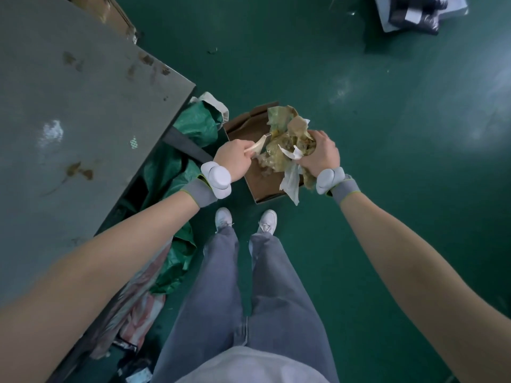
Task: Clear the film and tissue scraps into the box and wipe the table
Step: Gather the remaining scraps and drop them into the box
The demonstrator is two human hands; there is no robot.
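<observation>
Head view: above the cardboard box (262,183), the right hand (320,153) grips a crumpled film and tissue wad (290,142); the left hand (233,157) pinches a pale scraper (258,145) against it, the bench (83,111) to its left.

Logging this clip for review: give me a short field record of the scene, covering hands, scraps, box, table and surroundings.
left hand: grips a scraper, blade toward the scraps
right hand: grips a wad of film and tissue scraps
scraps position: held over the box, tissue tail hanging past its near edge
box: open cardboard, on the green floor
table: grey top at the left, brown stains on it, not wiped clean
under table: green bags
far right: dark packets on the floor
</observation>
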